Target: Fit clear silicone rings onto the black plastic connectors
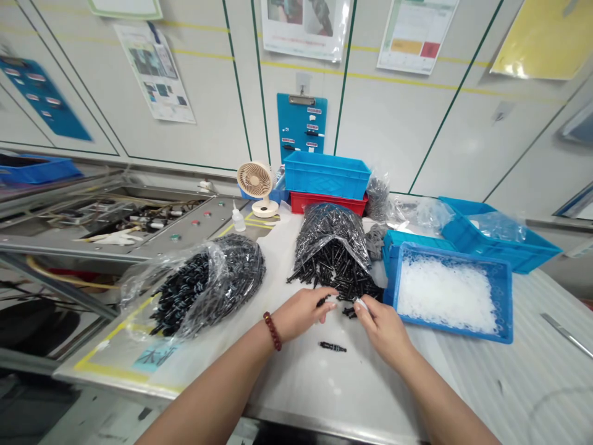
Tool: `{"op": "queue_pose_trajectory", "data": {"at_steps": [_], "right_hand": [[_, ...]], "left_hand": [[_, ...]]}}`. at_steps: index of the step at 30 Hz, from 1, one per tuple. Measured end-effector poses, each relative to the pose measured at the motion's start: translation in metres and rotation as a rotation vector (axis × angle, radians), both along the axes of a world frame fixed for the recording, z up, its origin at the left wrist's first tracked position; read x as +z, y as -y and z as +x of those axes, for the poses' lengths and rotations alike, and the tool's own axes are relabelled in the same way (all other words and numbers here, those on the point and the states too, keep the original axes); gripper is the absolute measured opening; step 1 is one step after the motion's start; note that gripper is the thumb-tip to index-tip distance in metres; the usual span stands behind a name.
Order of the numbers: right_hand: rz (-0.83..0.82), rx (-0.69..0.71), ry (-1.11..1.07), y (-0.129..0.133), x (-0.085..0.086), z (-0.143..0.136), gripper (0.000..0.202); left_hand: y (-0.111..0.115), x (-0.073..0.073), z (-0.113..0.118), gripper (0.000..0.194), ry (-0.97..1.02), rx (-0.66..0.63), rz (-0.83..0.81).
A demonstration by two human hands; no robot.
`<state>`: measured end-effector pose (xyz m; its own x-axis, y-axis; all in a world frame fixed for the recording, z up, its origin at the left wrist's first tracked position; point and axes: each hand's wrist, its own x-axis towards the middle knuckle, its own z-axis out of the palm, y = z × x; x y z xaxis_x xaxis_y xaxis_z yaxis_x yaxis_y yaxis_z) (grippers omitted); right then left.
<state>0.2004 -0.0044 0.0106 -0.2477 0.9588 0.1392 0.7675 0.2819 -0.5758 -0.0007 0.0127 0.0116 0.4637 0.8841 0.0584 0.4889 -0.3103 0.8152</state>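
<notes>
Gripping dark piece btwn thumb & fingers of L hand, mostly hidden there; pinching small pale piece btwn thumb & fingertips of R hand. Both held over bench, just short of spilling mouth of middle bag. Side by side, pale piece to R of dark piece, w/ only a narrow gap btwn fingertips: prob. the relation that counts. Can't tell long axis of dark piece, too little showing; can't tell exact shape of pale piece either, too small.

On near side of hands, btwn forearms: loose black part, lying approx. L-R lengthwise, R end angled a bit toward front edge of bench. Slightly nearer L hand than R, touching neither.

Tight on far side: small cluster of black parts right by R fingertips, then middle bag. To R: blue tray w/ clear rings, near corner close to R hand. To L: left bag, well apart from L fingers. Most room on near side, toward front edge, shared w/ loose black part; some also btwn left bag & L wrist.
</notes>
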Motion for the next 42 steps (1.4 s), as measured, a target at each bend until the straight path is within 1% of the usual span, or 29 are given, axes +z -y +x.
{"op": "queue_pose_trajectory", "data": {"at_steps": [1,3,5,6,7,8,10,12,15,17,20,22,25,26,30,32,34,36,39,42], "right_hand": [[-0.006,0.007,-0.005,0.0003,0.0001,-0.0002,0.031],[-0.013,0.016,-0.002,0.0005,0.0001,-0.0006,0.026],[-0.013,0.022,0.01,0.0003,-0.0004,-0.0008,0.025],[-0.009,0.026,0.014,0.0001,-0.0008,-0.0007,0.025],[-0.004,0.031,0.017,-0.0001,-0.0013,-0.0006,0.025],[0.001,0.035,0.018,-0.0003,-0.0019,-0.0005,0.026],[0.011,0.043,0.019,-0.0006,-0.0029,-0.0002,0.027],[0.012,0.052,0.023,-0.0007,-0.0034,-0.0002,0.027],[0.001,0.062,0.045,-0.0005,-0.0023,-0.0008,0.026],[-0.003,0.064,0.065,0.0,-0.0008,-0.0016,0.026],[0.0,0.069,0.091,0.0008,0.0012,-0.0025,0.026],[0.0,0.067,0.106,0.001,0.0018,-0.0027,0.025],[-0.008,0.064,0.138,0.0014,0.0027,-0.0031,0.023],[-0.014,0.065,0.152,0.0016,0.0033,-0.0034,0.023],[-0.037,0.063,0.2,0.0029,0.0059,-0.0048,0.022],[-0.034,0.066,0.217,0.0033,0.0064,-0.0049,0.022],[-0.025,0.066,0.238,0.0034,0.0061,-0.0046,0.022],[-0.019,0.063,0.261,0.0033,0.0056,-0.0043,0.021],[-0.012,0.067,0.293,0.0035,0.0054,-0.0044,0.022],[-0.002,0.084,0.359,0.0044,0.0058,-0.0055,0.022]], "left_hand": [[-0.0007,0.0,0.002,0.025,0.071,0.05,-0.007],[-0.0015,-0.0003,0.0063,0.019,0.232,0.087,-0.124],[-0.0018,-0.001,0.0095,0.019,0.364,0.058,-0.296],[-0.0019,-0.0015,0.0102,0.021,0.412,0.033,-0.364],[-0.0021,-0.002,0.0104,0.025,0.451,0.01,-0.397],[-0.0023,-0.0024,0.0101,0.029,0.479,-0.011,-0.39],[-0.0028,-0.0027,0.0087,0.037,0.506,-0.029,-0.324],[-0.003,-0.0027,0.0076,0.044,0.482,-0.036,-0.286],[-0.0024,-0.0037,0.0086,0.052,0.414,-0.06,-0.294],[-0.0019,-0.0052,0.0099,0.048,0.388,-0.027,-0.253],[-0.0023,-0.0067,0.0096,0.036,0.38,0.063,-0.21],[-0.0032,-0.0062,0.0079,0.032,0.355,0.047,-0.169],[-0.0037,-0.0035,0.0059,0.028,0.294,-0.006,-0.01],[-0.0033,-0.0027,0.0059,0.027,0.294,-0.009,0.015],[-0.0005,-0.0019,0.0079,0.019,0.379,0.041,-0.058],[-0.0001,-0.0023,0.0086,0.013,0.375,0.081,-0.052],[-0.0005,-0.0025,0.0083,0.011,0.336,0.098,-0.035],[-0.0011,-0.002,0.0071,0.013,0.295,0.074,-0.008],[-0.0013,-0.0009,0.0052,0.019,0.249,-0.013,0.044],[-0.0002,-0.001,0.0049,0.02,0.169,-0.092,0.038]]}}
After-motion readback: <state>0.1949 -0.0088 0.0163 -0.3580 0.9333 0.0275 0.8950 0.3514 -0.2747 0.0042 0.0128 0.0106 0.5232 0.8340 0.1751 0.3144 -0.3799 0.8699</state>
